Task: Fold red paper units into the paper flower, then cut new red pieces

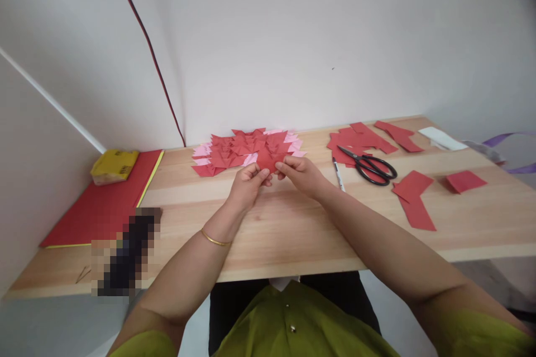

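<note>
Between my two hands is a small piece of red paper (267, 160), held up above the middle of the table. My left hand (248, 183) pinches its left lower edge with thumb and fingers. On the other side, my right hand (298, 173) grips the right lower edge the same way. Just behind them lies a spread of folded red and pink paper pieces (228, 148), partly hidden by the held paper. The fingers cover the lower corners of the held paper, so its folds there cannot be made out.
Black-handled scissors (372, 170) rest on cut red paper (355, 139) at right, beside a marker pen (339, 175). More red sheets (414, 201) lie further right, with white paper (443, 138) behind. At left, a yellow packet (115, 166) sits on a large red sheet (96, 206), near a blurred-out dark object (129, 254).
</note>
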Demonstrator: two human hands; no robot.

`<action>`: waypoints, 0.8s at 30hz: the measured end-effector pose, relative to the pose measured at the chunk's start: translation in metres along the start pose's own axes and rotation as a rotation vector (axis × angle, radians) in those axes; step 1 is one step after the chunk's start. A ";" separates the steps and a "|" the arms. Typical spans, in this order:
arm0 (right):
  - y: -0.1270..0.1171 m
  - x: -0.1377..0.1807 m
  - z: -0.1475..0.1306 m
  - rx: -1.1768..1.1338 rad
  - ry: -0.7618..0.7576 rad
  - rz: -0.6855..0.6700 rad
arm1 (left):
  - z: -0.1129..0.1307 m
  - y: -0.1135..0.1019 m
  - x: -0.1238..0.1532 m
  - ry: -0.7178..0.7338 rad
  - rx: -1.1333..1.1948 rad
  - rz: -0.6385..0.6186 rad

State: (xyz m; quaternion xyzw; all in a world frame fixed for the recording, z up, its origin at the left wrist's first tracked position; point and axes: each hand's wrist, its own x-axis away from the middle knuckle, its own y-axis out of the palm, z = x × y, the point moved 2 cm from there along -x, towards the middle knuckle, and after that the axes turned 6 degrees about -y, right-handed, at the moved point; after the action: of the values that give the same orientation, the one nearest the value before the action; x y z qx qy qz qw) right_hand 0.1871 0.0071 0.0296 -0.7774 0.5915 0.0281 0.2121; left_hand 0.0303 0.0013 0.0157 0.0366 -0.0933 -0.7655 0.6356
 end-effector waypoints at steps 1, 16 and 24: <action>0.000 0.000 0.000 -0.031 0.017 0.000 | 0.000 0.000 0.000 0.001 0.001 -0.002; -0.004 -0.003 0.008 -0.055 0.050 0.093 | 0.000 -0.002 0.001 0.041 -0.264 0.015; -0.004 -0.004 0.016 -0.289 0.110 0.048 | -0.001 -0.002 0.001 0.040 -0.223 0.022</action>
State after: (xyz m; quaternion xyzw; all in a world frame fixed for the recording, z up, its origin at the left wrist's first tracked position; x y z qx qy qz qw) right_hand 0.1931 0.0170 0.0175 -0.7860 0.6102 0.0753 0.0646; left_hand 0.0283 0.0010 0.0146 -0.0202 0.0049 -0.7632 0.6458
